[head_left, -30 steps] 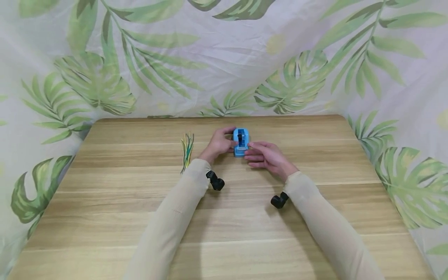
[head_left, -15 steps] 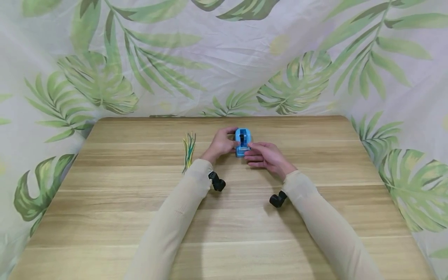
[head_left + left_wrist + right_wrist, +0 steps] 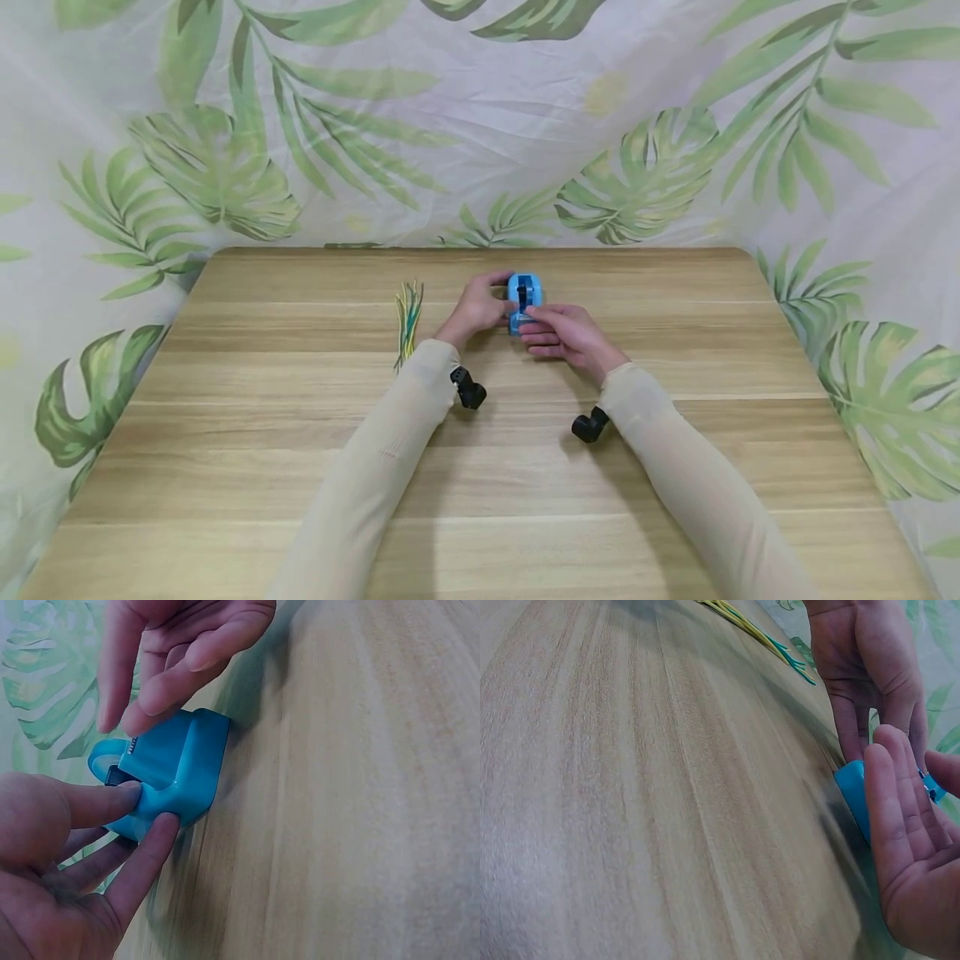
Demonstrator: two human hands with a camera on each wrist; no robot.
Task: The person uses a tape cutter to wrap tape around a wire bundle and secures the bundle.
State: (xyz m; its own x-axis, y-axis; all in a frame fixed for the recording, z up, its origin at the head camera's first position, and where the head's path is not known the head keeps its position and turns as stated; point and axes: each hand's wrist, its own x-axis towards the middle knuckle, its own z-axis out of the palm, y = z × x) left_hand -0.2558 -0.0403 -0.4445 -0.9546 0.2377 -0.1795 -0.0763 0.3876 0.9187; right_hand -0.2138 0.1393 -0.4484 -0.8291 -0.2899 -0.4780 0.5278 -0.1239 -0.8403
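A small blue tape dispenser (image 3: 525,283) stands near the back of the wooden table, with a roll of tape (image 3: 103,757) inside. My left hand (image 3: 476,307) grips its left side; in the left wrist view the thumb and fingers press on its blue body. Over the front end, by the toothed cutter (image 3: 133,745), is my right hand (image 3: 567,335). Its fingers (image 3: 904,802) are fairly straight, the thumb (image 3: 943,769) apart from them, and the thumb and index tips are right at the cutter.
A loose bundle of thin yellow and green wires or ties (image 3: 408,321) lies on the table left of my left hand. A leaf-patterned cloth (image 3: 480,125) hangs behind the table's back edge.
My right hand has shifted slightly left, its thumb further over the dispenser's front end. My left hand keeps its grip on the dispenser. The whole head view has drifted a little.
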